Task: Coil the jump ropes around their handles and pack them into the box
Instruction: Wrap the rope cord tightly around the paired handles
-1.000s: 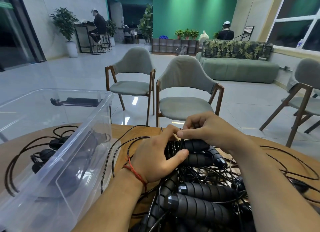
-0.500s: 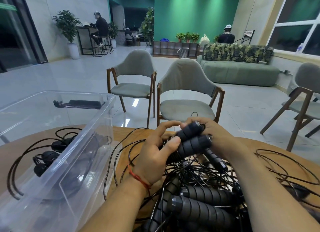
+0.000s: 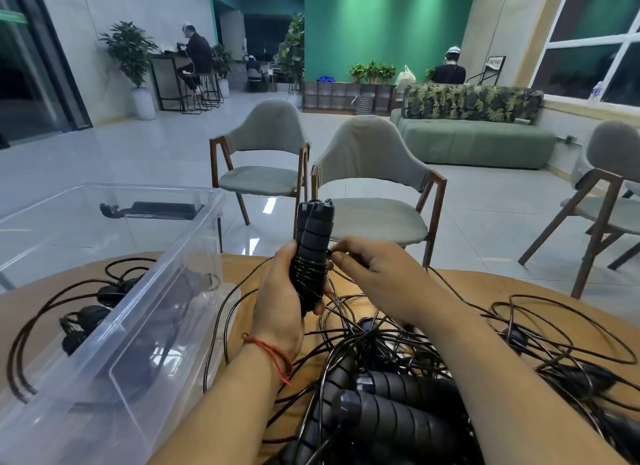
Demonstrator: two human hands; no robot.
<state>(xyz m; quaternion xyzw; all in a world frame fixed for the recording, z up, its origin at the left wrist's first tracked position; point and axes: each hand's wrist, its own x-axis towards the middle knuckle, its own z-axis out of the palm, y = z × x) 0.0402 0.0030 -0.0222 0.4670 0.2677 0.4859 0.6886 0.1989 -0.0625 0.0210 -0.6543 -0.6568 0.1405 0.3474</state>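
My left hand (image 3: 282, 301) grips a pair of black ribbed jump rope handles (image 3: 313, 236), held upright side by side above the table. A few turns of thin black rope wrap their lower half. My right hand (image 3: 370, 274) pinches that rope just right of the handles. A tangled pile of more black handles and ropes (image 3: 391, 405) lies in front of me. The clear plastic box (image 3: 145, 333) stands at the left, tilted, with dark handles showing through its wall.
The round wooden table (image 3: 460, 284) carries loose rope loops at the right (image 3: 561, 329) and left (image 3: 52, 312). Two grey chairs (image 3: 367, 187) stand beyond the far edge, another at the right. People sit far back in the room.
The two handles were lifted from the pile and turned upright in my left hand. My right hand left the handles and now holds the rope beside them.
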